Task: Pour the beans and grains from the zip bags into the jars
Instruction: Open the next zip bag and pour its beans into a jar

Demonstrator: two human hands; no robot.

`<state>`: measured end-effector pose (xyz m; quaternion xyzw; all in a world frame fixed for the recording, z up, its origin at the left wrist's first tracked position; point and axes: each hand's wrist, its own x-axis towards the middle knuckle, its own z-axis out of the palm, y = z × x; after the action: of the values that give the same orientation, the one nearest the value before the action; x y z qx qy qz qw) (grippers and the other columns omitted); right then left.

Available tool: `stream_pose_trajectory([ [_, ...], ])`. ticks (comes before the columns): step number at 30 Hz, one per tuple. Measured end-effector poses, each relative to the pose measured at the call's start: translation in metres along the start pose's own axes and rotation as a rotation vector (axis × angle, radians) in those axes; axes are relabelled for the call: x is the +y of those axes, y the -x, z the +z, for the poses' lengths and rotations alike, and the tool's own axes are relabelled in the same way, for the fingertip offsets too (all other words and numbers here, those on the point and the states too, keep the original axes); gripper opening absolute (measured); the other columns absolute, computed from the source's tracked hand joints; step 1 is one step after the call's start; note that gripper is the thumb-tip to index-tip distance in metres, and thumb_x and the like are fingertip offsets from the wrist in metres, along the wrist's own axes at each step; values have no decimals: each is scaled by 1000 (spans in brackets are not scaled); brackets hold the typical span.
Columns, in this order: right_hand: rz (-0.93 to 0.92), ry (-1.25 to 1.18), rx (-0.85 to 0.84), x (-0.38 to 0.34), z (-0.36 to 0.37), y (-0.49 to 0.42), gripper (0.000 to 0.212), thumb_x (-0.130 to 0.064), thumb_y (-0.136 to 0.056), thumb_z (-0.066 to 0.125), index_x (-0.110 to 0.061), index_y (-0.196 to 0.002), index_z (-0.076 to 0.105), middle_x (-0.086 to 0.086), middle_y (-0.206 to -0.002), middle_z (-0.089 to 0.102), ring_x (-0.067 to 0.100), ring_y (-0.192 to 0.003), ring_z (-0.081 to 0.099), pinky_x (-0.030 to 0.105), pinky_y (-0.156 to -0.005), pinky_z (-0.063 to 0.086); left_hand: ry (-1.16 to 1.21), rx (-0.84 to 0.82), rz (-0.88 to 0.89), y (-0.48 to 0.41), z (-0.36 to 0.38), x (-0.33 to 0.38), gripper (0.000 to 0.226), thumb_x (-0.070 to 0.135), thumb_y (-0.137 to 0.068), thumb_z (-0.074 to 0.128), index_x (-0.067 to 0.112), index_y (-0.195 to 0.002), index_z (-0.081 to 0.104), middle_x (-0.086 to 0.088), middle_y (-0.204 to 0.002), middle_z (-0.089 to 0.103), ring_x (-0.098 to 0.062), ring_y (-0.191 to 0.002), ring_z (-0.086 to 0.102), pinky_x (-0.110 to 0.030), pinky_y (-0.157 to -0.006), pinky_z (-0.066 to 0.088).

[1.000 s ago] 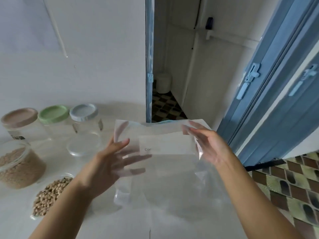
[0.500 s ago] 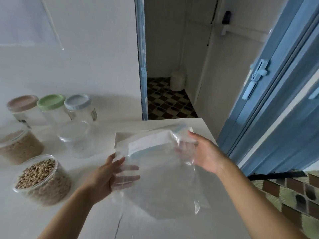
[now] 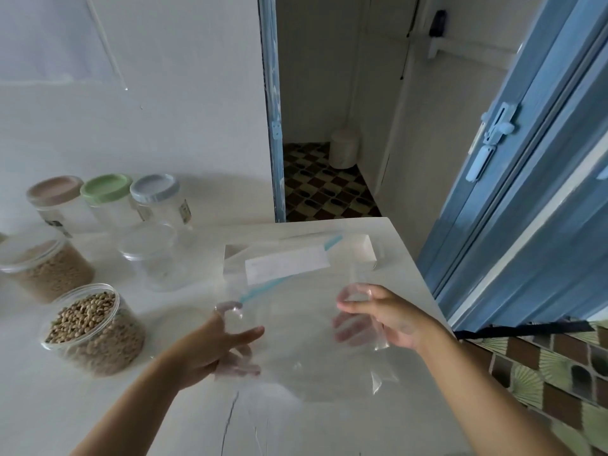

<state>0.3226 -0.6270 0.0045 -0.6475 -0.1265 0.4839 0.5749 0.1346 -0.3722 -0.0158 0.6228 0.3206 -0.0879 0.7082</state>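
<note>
white table [image 3: 378, 422] bears clear zip bag [image 3: 306, 324] held between left hand [image 3: 214, 347] and right hand [image 3: 391, 317].

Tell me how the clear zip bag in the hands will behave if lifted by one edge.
Likely floppy: the zip bag is thin film, creased between the left hand and right hand. Probably very light, since it looks empty. Possibly slippery: smooth, glossy plastic.

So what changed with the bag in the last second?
The zip bag went from held upright to lowered nearly flat over the table. The left hand and right hand shifted down to pinch its side edges. The filled jars and lidded jars stayed put.
</note>
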Motion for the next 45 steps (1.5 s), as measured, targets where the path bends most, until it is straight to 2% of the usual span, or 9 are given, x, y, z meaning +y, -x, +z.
stream_pose_trajectory([
  [8,80,367,205,38,-9,-1,59,-10,-63,96,-11,-109,59,-5,-102,64,13,-98,64,33,-90,58,-463,266,338,-5,2,-38,103,22,-64,97,39,-130,20,-5,-65,69,-18,-51,64,-32,-55,55],
  [11,5,491,263,32,-7,3,51,-18,-77,89,-25,-111,51,-12,-87,59,2,-72,61,15,-63,48,-702,435,577,-6,6,-37,113,37,-55,99,35,-134,18,3,-79,60,-16,-61,63,-36,-61,57],
  [17,6,332,346,34,-12,7,49,-10,-84,82,-18,-119,49,17,-101,71,31,-80,74,42,-77,61,-682,701,845,-2,17,-33,103,31,-54,100,23,-126,27,5,-85,41,-12,-68,48,-37,-59,48],
  [21,86,543,332,29,-10,16,79,-13,-72,90,-22,-131,38,6,-97,58,16,-69,65,29,-65,57,-842,602,911,-6,18,-27,68,52,-67,86,28,-120,51,12,-94,47,-8,-78,49,-33,-64,47],
  [24,113,805,353,25,-13,14,126,-29,-62,98,-19,-154,13,6,-123,56,20,-95,67,30,-79,58,-1117,412,899,-16,20,-30,61,75,-87,55,34,-130,64,6,-135,47,-18,-121,49,-41,-91,55],
  [28,80,816,362,14,-18,5,158,-42,-59,96,-39,-152,-31,7,-169,9,27,-151,29,44,-117,37,-1350,265,687,-28,25,-43,85,88,-87,23,42,-158,29,5,-169,12,-22,-154,11,-49,-117,27],
  [32,-117,442,499,-3,-8,-7,125,-59,-67,88,-41,-160,6,-2,-145,43,20,-134,48,38,-106,43,-1406,178,621,-32,19,-59,93,94,-83,23,45,-161,13,6,-171,-2,-20,-157,-3,-51,-121,14],
  [38,-137,71,614,-30,-13,-37,62,-62,-81,75,-16,-118,58,10,-93,77,21,-78,77,38,-77,63,-1318,257,721,-27,14,-48,78,93,-83,29,48,-144,48,13,-156,41,-11,-144,36,-47,-111,26],
  [45,-195,-81,398,-39,-34,-56,17,-18,-93,71,-11,-109,70,11,-86,75,24,-74,72,37,-74,58,-471,661,703,-60,-9,21,15,37,-95,68,24,-90,66,-7,-89,69,-13,-74,64,-30,-66,48],
])
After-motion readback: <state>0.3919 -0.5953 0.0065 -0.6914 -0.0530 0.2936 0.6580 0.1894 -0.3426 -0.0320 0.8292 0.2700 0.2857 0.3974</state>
